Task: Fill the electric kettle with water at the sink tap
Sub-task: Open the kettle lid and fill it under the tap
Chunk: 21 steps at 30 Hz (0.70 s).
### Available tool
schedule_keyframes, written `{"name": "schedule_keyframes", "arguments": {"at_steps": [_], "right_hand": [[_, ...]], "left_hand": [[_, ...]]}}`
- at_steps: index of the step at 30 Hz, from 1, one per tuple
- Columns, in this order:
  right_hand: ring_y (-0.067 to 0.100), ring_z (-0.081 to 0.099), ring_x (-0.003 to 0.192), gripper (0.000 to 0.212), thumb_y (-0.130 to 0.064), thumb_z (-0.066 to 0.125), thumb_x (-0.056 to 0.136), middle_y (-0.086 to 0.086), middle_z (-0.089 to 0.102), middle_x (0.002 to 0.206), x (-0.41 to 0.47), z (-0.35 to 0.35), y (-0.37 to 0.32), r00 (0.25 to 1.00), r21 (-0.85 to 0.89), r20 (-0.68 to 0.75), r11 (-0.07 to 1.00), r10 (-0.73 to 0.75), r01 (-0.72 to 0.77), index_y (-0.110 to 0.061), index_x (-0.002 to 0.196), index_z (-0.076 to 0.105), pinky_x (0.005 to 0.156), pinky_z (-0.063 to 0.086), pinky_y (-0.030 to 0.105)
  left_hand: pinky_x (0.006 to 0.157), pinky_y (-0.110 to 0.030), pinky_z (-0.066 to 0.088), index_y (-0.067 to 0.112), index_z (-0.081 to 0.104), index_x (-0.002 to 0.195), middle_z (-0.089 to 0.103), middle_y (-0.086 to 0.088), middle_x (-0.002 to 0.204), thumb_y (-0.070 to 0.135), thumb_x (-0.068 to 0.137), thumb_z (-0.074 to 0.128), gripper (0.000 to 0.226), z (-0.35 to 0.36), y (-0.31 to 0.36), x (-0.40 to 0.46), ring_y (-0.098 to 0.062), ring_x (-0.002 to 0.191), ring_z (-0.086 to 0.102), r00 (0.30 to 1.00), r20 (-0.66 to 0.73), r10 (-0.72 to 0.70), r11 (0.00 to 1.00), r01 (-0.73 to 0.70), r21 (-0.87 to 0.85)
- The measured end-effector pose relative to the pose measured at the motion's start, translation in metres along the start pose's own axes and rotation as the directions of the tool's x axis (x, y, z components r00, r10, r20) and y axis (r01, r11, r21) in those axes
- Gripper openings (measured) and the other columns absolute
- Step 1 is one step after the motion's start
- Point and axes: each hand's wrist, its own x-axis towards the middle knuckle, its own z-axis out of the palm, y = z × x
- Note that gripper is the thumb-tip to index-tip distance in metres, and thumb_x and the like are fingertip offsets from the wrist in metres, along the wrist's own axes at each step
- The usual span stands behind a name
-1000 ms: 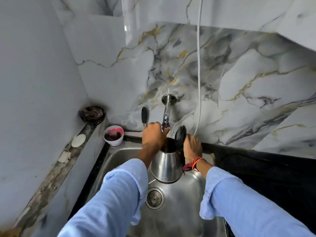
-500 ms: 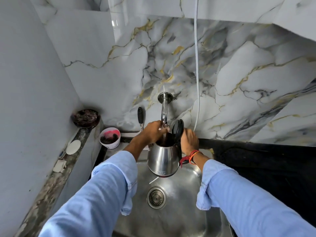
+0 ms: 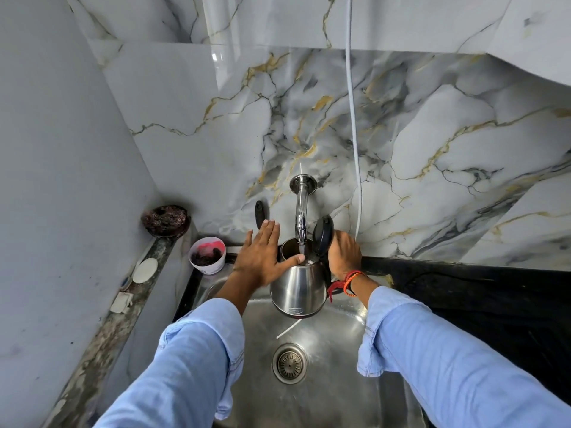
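Left hand (image 3: 262,257) spread flat, thumb on the kettle (image 3: 299,287) rim; right hand (image 3: 343,253) wrapped around its handle, I think. I see the kettle held over the sink (image 3: 340,381), lid (image 3: 323,234) up, under the tap (image 3: 301,217); water seems running, filling unfinished. Pink-stained cup (image 3: 207,256) sits clear left.

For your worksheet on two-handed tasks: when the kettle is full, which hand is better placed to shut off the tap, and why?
Probably the left. The left hand is open, fingers spread, beside the chrome wall tap. The right hand grips the stainless steel electric kettle under the spout, so it is occupied.
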Motion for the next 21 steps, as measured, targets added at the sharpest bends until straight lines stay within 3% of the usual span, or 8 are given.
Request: {"name": "schedule_keyframes", "arguments": {"at_steps": [9,14,18,21], "right_hand": [[0.03,0.056,0.076,0.051,-0.05,0.023,0.088,0.007,0.059,0.077,0.004,-0.002,0.003,0.998,0.011,-0.027,0.998,-0.055,0.055,-0.015,0.073,0.058,0.068,0.041,0.035],[0.023,0.048,0.073,0.056,-0.053,0.022,0.086,0.006,0.057,0.079,0.007,-0.003,0.004,0.997,0.01,-0.043,0.997,-0.071,0.072,-0.014,0.076,0.06,0.068,0.032,0.032],[0.024,0.049,0.073,0.06,-0.056,0.022,0.086,0.007,0.058,0.079,0.009,-0.004,0.004,0.996,0.011,-0.042,0.997,-0.082,0.082,-0.012,0.077,0.062,0.068,0.033,0.031],[0.029,0.053,0.076,0.061,-0.054,0.024,0.088,0.017,0.065,0.085,0.011,-0.004,0.005,0.997,0.003,-0.024,0.998,-0.068,0.068,-0.008,0.08,0.063,0.069,0.039,0.035]], "left_hand": [[0.129,-0.048,-0.004,0.011,0.003,0.165,-0.001,-0.005,0.174,0.095,0.081,0.016,0.12,0.008,0.0,-0.001,-0.017,0.161,-0.005,1.0,0.018,-0.015,1.0,0.015,0.026],[0.13,-0.047,-0.003,0.01,0.005,0.165,0.001,-0.005,0.174,0.1,0.072,0.009,0.129,0.009,-0.002,-0.005,-0.017,0.161,-0.003,1.0,0.011,-0.019,1.0,0.018,0.015],[0.13,-0.049,-0.002,0.01,0.005,0.165,0.001,-0.006,0.174,0.1,0.073,0.012,0.129,0.011,-0.003,-0.004,-0.018,0.161,-0.003,1.0,0.019,-0.006,1.0,0.005,0.025],[0.129,-0.048,-0.003,0.011,0.005,0.165,0.001,-0.006,0.174,0.1,0.074,0.015,0.128,0.012,-0.004,-0.002,-0.017,0.161,-0.003,1.0,0.02,0.005,1.0,-0.006,0.026]]}}
